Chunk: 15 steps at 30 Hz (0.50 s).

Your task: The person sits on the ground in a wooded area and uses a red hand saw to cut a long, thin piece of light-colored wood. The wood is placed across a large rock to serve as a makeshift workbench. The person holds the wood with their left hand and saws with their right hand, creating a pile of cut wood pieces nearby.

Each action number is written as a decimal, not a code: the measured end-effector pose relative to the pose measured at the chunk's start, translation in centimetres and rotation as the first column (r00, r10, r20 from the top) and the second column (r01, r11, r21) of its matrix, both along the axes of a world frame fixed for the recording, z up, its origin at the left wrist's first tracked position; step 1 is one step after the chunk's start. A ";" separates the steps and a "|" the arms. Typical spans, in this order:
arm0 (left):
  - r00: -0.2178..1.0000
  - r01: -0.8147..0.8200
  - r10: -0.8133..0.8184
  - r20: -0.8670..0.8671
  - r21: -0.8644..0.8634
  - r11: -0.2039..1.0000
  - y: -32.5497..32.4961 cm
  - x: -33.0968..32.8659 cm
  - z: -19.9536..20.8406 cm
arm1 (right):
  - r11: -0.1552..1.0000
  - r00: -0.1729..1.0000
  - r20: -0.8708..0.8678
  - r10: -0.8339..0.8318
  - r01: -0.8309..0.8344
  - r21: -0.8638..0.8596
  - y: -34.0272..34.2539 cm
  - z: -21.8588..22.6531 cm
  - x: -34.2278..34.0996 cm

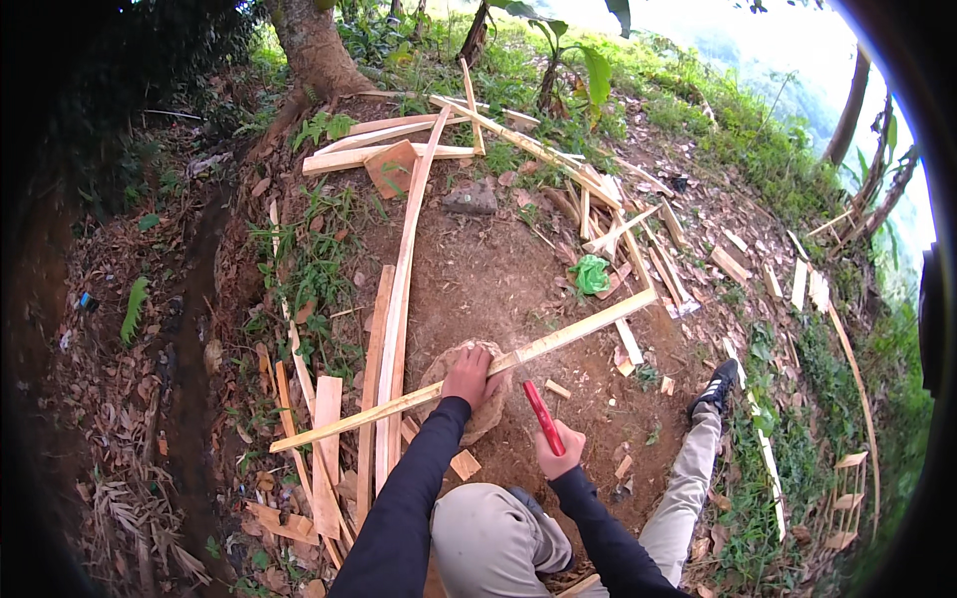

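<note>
A long, narrow wooden strip (583,327) lies slantwise across the top of a tree stump (486,419). My left hand (471,377) is closed over the strip above the stump, its fingers wrapped down the far side. A small dark mark shows on the strip just right of that hand. In my right hand (560,447) is a slim red tool (542,414), gripped near its lower end and pointing up toward the strip without touching it. Its exact kind cannot be made out. My right fingers are curled round it, right of the stump.
Long planks (407,269) lie on the left, beside shorter boards (327,439). More strips are piled at the back and right, near a green plastic bag (590,274). A grey stone (471,197) rests beyond the stump. My shoe (714,387) is at right; a tree trunk (314,50) stands behind.
</note>
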State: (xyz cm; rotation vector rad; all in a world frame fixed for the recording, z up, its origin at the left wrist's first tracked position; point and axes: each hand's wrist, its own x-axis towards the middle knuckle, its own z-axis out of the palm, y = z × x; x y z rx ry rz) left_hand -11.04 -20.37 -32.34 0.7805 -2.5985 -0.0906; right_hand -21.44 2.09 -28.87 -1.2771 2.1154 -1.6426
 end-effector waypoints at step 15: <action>1.000 0.007 -0.008 0.012 0.046 0.999 0.0 0.3 0.6 | 0.999 0.991 0.136 -0.014 0.010 0.031 0.4 1.5 0.1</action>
